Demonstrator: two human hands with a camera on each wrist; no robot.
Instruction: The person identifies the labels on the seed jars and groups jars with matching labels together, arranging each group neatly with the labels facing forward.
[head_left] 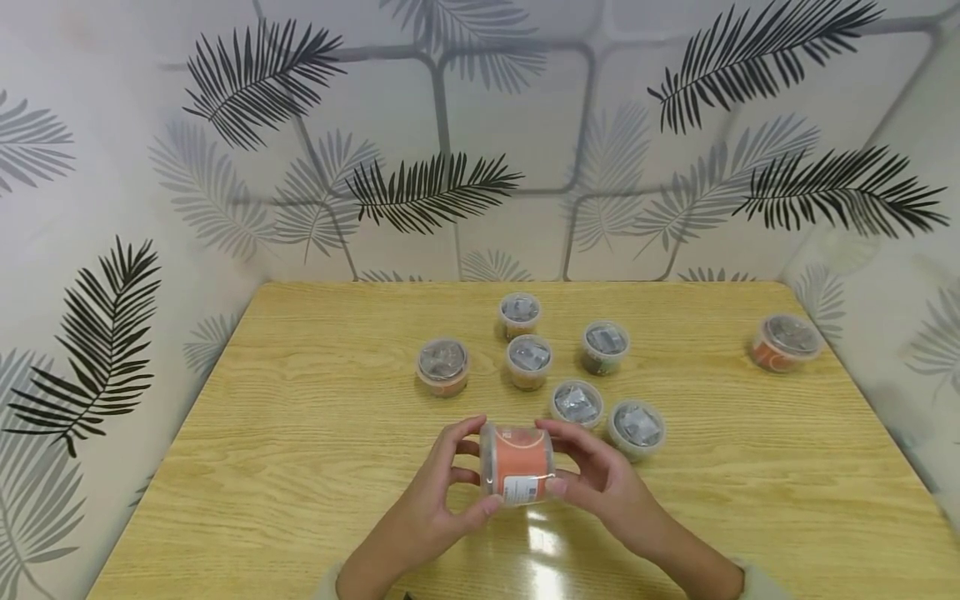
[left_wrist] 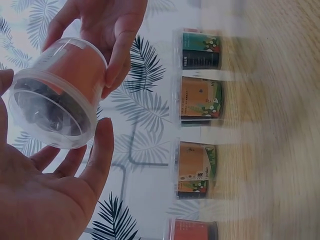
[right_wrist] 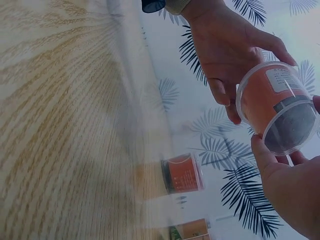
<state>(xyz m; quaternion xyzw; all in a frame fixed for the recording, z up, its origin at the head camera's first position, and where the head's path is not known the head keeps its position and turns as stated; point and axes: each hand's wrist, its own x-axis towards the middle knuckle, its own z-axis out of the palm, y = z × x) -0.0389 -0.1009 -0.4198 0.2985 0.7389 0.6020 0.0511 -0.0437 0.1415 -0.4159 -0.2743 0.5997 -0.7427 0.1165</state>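
Both hands hold a lidded clear plastic cup with an orange label point(head_left: 521, 462) on its side above the table. The left hand point(head_left: 435, 496) grips the lid end, fingertips and thumb at its rim. At the base end, the right hand point(head_left: 611, 487) pinches the cup between fingers and thumb. Through the clear lid point(left_wrist: 52, 107), in the left wrist view, a dark packet shows inside. A white printed sticker point(right_wrist: 284, 80) is on the orange label in the right wrist view, where the cup's dark base faces the camera.
On the wooden table point(head_left: 300, 467) stand several smaller lidded cups, the nearest a cup point(head_left: 637, 428) right of the held one. An orange-labelled cup point(head_left: 442, 367) stands behind the left hand, another orange-labelled cup point(head_left: 786, 342) at far right. A leaf-patterned curtain point(head_left: 517, 125) surrounds the table.
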